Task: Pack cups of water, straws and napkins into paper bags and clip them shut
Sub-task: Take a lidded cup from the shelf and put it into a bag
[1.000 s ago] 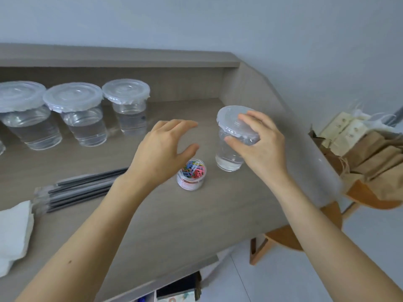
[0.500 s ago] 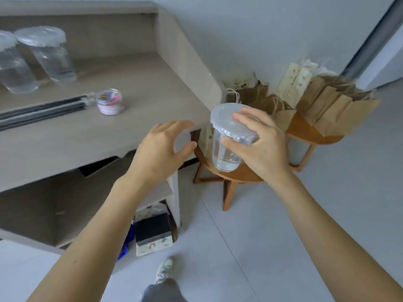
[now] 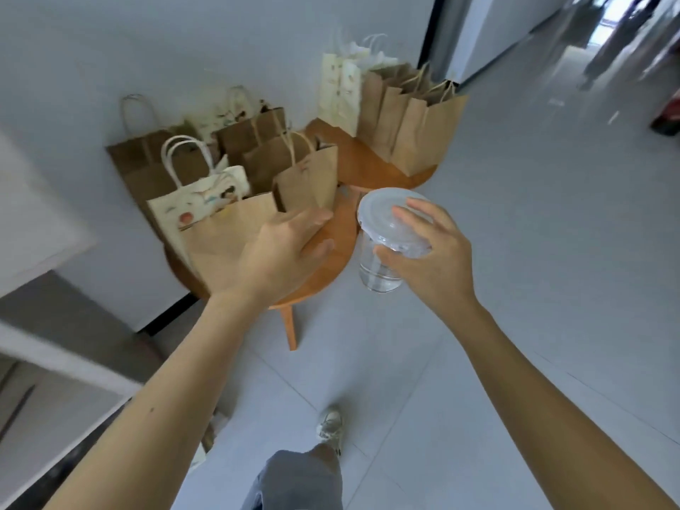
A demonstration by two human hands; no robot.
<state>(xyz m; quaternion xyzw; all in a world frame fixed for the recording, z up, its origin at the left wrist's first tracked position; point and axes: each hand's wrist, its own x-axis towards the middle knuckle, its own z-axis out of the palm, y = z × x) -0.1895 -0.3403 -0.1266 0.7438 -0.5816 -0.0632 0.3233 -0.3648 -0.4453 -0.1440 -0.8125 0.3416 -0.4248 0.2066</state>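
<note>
My right hand (image 3: 428, 252) grips a clear plastic cup of water (image 3: 379, 268) by its white lid, holding it in the air just right of a round wooden stool (image 3: 327, 266). Several paper bags stand on that stool: a brown bag (image 3: 220, 241) at the front, a smaller brown bag (image 3: 307, 184) behind it and a white printed bag (image 3: 191, 204) to the left. My left hand (image 3: 285, 252) is stretched out with fingers spread, over the front brown bag's right side. No straws or napkins are in view.
A second wooden stool (image 3: 371, 169) further back carries more brown bags (image 3: 423, 130) and a white bag (image 3: 340, 90). The desk's side (image 3: 40, 230) is at the left. Grey tiled floor lies to the right, and my leg and shoe (image 3: 329, 427) are below.
I have turned from the desk to the stools. The cup, lifted off the desk, has travelled with my right hand; my left hand has reached out to the front brown bag.
</note>
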